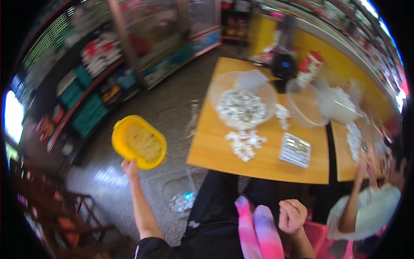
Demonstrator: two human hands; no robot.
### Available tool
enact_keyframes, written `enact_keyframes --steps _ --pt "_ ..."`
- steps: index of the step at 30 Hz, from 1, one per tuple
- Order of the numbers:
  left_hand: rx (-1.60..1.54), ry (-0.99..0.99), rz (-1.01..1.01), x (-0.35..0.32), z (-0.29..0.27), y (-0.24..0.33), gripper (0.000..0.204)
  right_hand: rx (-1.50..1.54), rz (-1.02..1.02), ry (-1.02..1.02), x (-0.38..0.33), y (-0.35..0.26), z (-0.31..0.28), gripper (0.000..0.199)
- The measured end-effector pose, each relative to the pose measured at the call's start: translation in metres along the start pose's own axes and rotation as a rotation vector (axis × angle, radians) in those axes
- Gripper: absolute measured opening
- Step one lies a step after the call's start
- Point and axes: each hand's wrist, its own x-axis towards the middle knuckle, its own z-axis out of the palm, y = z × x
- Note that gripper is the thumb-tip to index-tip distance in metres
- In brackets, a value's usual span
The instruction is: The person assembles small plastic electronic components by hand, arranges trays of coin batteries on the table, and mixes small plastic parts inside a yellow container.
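Note:
My left hand [130, 167] grips the near rim of a yellow plastic tub [118, 144], held out over the floor to the left of the table. Some small dark specks show on its paler bottom; I cannot make them out. Closed into a loose fist, my right hand [293, 216] is above my lap at the right, and its curled fingers hide whatever they may hold. Beside it hang two pink and lilac tie-dyed cloth pieces [254, 226]. On the table stands a clear round bowl [271, 97] heaped with small white pieces [241, 105].
Loose white pieces [245, 144] and a calculator [295, 150] lie on the wooden table [207, 146]. Another clear tub [304, 103] stands at its right. A person [364, 211] works at the right. A clear bag of white pieces [182, 200] sits on the floor; shelves [88, 108] line the left.

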Motion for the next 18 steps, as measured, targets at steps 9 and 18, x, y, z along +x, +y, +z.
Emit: enact_keyframes --steps 9,18 --pt "0.014 0.017 0.143 -0.088 -0.034 0.182 0.018 0.392 -0.221 -0.182 0.05 -0.049 0.075 0.028" --pt "0.225 -0.422 0.545 -0.161 0.02 0.295 0.01 0.088 -0.311 -0.504 0.099 -0.079 0.098 0.04"
